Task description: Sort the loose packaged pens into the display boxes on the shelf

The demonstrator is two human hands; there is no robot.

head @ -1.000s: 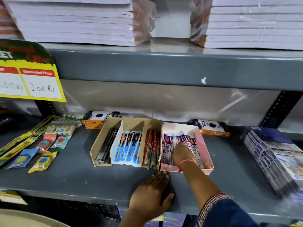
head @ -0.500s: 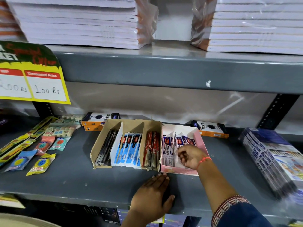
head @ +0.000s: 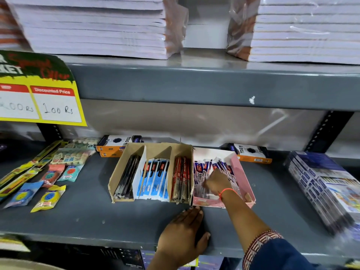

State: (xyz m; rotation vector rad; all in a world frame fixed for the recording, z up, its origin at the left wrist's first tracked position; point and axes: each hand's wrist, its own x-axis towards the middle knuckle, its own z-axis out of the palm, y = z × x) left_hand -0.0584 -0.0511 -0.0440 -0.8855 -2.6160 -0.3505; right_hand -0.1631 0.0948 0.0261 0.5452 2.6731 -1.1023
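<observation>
On the grey lower shelf (head: 81,217), the right hand (head: 217,182) reaches down into the pink display box (head: 244,178), its fingers curled among the blue-and-white packaged pens (head: 200,172) that lie leaning toward the box's left wall; whether the fingers are pinching one packet or only pressing the row flat I cannot tell, since the knuckles hide the tips and the frame is blurred there. The left hand (head: 185,228) lies flat and spread on the shelf just in front of the boxes, holding nothing, its fingertips touching or nearly touching the pink box's front left corner. Directly left of the pink box stands a brown cardboard display box (head: 119,174) with three compartments: dark pens (head: 127,177), blue-packaged pens (head: 155,178) and red-packaged pens (head: 182,178). The sorting looks well advanced, as no loose pens show on the bare shelf near the boxes. The likely trouble is the light pink box: a sideways push from the right hand could slide or tip it, and the leaning packets could fan out over the low front edge. The left hand seems placed to brace against that. A packet could also slip into the neighbouring red compartment if dragged across the shared wall.
</observation>
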